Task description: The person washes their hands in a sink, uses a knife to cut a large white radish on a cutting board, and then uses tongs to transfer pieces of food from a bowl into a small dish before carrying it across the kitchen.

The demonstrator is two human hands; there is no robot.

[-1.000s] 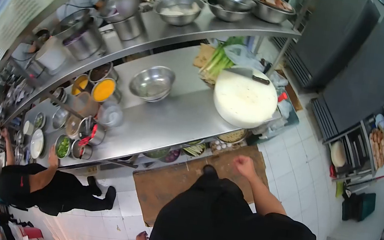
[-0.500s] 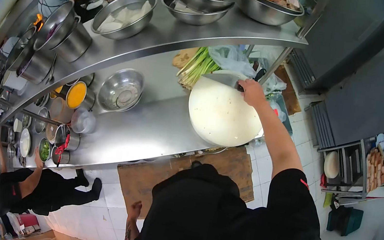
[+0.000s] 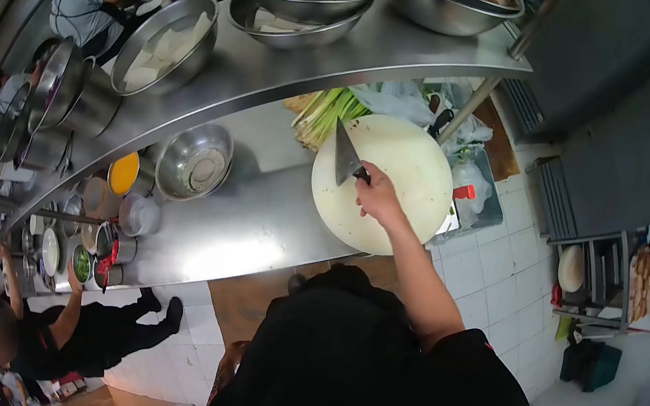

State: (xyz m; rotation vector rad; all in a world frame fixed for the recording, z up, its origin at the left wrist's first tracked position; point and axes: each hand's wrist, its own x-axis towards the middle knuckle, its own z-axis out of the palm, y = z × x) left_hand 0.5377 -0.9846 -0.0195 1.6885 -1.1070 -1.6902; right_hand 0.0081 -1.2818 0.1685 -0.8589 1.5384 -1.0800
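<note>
My right hand (image 3: 380, 196) is closed round the dark handle of a kitchen knife (image 3: 346, 156). The knife's broad, pointed blade reaches up and left over a round white cutting board (image 3: 419, 154), which has small dark specks on it. Just past the board's far left edge lies a bunch of spring onions (image 3: 327, 116). Low by my body, my left hand (image 3: 234, 354) shows only in part; dark clothing hides its fingers.
A steel bowl (image 3: 195, 162) stands on the steel counter (image 3: 257, 210). Several large bowls of food sit on the shelf (image 3: 320, 57) above. A bin with plastic bags (image 3: 472, 190) is right of the board. At left, a co-worker (image 3: 99, 333) reaches toward pots.
My right hand has brought the knife from the board's far right edge left and nearer, over the board. My left hand has drawn in closer to my body.
</note>
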